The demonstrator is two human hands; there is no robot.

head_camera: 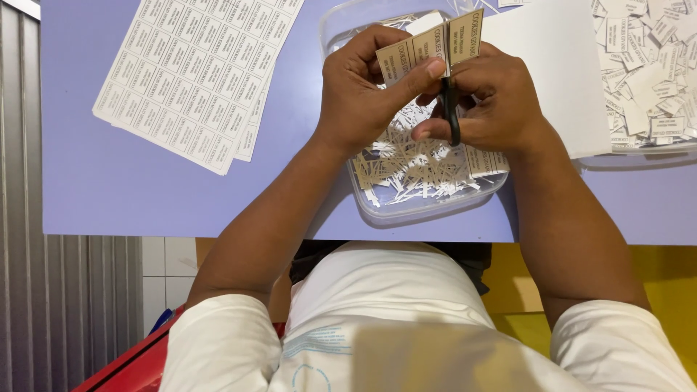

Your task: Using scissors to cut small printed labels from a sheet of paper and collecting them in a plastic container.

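A: What is lying in the containers?

B: A clear plastic tub [428, 207] is standing at the near edge of the lilac table [109, 181], right under the hands. It is holding many thin white paper trimmings [414, 170], all mixed in a loose pile. A second clear container [653, 149] is showing at the right edge, and it is holding small cut labels [646, 65] heaped together. A plain white sheet [555, 65] is lying between the two containers, partly over the tub.

A: And where is the strip that is being cut?

B: The strip of printed labels [428, 45] is standing up above the tub. The left hand [356, 91] is pinching it, with the thumb pressing on the front of the strip and the other fingers closing behind it. The scissors [450, 101] are crossing the strip near its right end, just beside the left thumb tip.

A: How is the right hand doing?

B: The right hand [494, 105] is wrapping closed around the black scissor handles, fingers curling through and over them. I cannot tell how far the blades are closing, because the hands are hiding them.

A: And the arms?

B: Both forearms are reaching forward from the body and coming together over the tub, with wrists bending slightly inward. To the left, uncut printed label sheets [192, 69] are lying flat on the table, well apart from the hands.
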